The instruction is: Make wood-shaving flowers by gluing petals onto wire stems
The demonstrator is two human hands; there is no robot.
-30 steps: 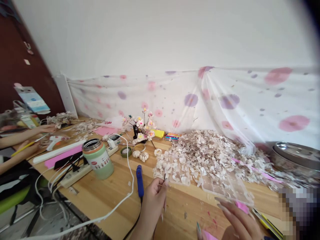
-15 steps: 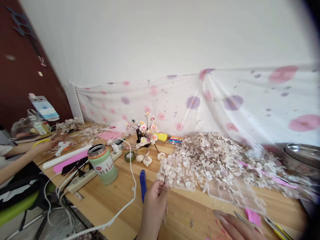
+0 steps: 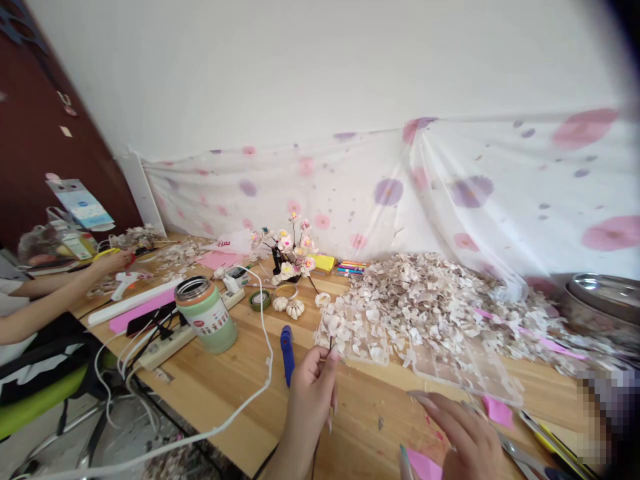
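My left hand (image 3: 313, 387) pinches a thin dark stem (image 3: 331, 343) between thumb and fingers. Its top end meets a pale flower (image 3: 334, 325), hard to tell apart from the white petals behind. My right hand (image 3: 465, 430) hovers low over the tabletop with thumb and fingers apart, holding nothing. Below its fingers lies a piece of pink paper (image 3: 424, 465). Scissors (image 3: 523, 457) rest just right of this hand, beside a yellow cutter knife (image 3: 555, 445). Another pink scrap (image 3: 498, 411) lies behind them. A blue tool (image 3: 287, 357) is left of my left hand.
Behind my hands spreads a big heap of dry petals (image 3: 425, 293), partly over clear compartment trays (image 3: 465, 380). A flower arrangement (image 3: 293, 250), green jar (image 3: 207, 320), white cable (image 3: 250, 410) and power strip (image 3: 165, 348) stand leftward. A co-worker's arms (image 3: 65, 287) reach in at far left.
My right hand has shifted left and its fingers spread, uncovering pink paper and more of the scissors. My left hand has risen slightly, still pinching the stem. The view has shifted a little.
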